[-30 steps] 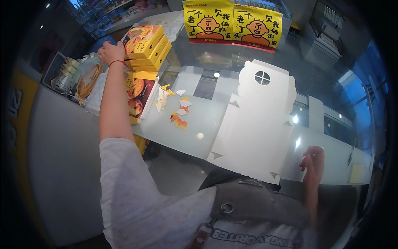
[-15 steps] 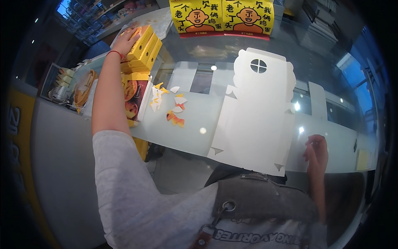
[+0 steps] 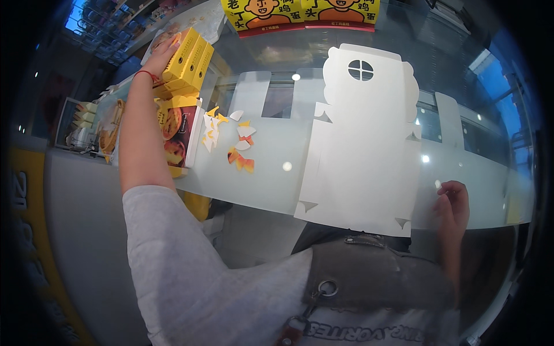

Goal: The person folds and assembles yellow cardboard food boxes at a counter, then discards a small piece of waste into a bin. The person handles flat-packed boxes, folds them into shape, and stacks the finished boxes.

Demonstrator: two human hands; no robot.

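My left grip (image 3: 163, 56) touches yellow boxes (image 3: 193, 66)
Whether clasped, I cannot tell; my right grip (image 3: 455, 200) is slack, released

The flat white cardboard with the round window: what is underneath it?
The glossy counter shows around the white cardboard, and its round window shows only dark grey. Whatever lies under the solid part is covered and cannot be seen.

Stacked yellow boxes (image 3: 192, 63), unfolded white carton (image 3: 360, 144)
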